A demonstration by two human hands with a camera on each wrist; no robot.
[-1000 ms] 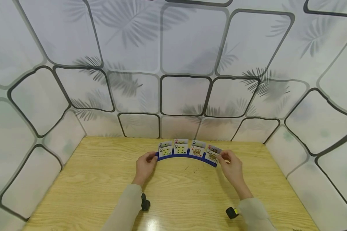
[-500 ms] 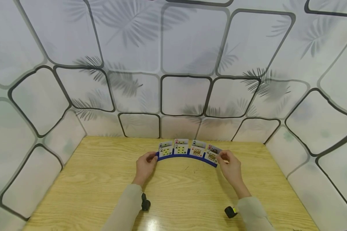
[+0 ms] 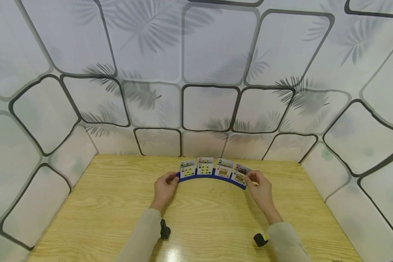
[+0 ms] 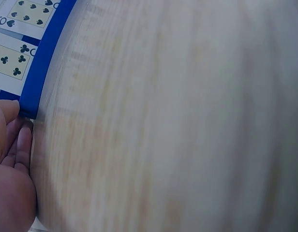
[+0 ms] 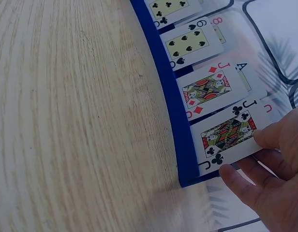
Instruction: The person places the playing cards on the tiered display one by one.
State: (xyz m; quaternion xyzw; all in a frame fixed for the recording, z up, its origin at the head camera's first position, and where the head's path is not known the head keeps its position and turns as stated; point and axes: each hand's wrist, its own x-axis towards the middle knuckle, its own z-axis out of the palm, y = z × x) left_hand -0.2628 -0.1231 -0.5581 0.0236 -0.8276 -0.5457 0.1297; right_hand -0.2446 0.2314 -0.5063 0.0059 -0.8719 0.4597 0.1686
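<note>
A curved blue card holder (image 3: 204, 177) stands at the back of the table, with playing cards upright in two rows. My left hand (image 3: 163, 190) holds its left end between thumb and fingers, beside a clubs card (image 4: 13, 60). At the other end my right hand (image 3: 261, 191) pinches the outer edge of the jack of clubs (image 5: 229, 135), which sits in the front slot. Along the front row are also the jack of diamonds (image 5: 207, 90) and the six of spades (image 5: 187, 46). The back-row cards are partly hidden behind these.
The wooden table (image 3: 209, 218) stretches in front of the holder and to both sides. A patterned wall covering (image 3: 209, 109) rises close behind it and along both sides. Small black wrist cameras sit at the left sleeve (image 3: 139, 233) and the right sleeve (image 3: 286, 238).
My right hand has shifted very slightly left, keeping its pinch at the jack of clubs. The left hand and the holder look the same.
</note>
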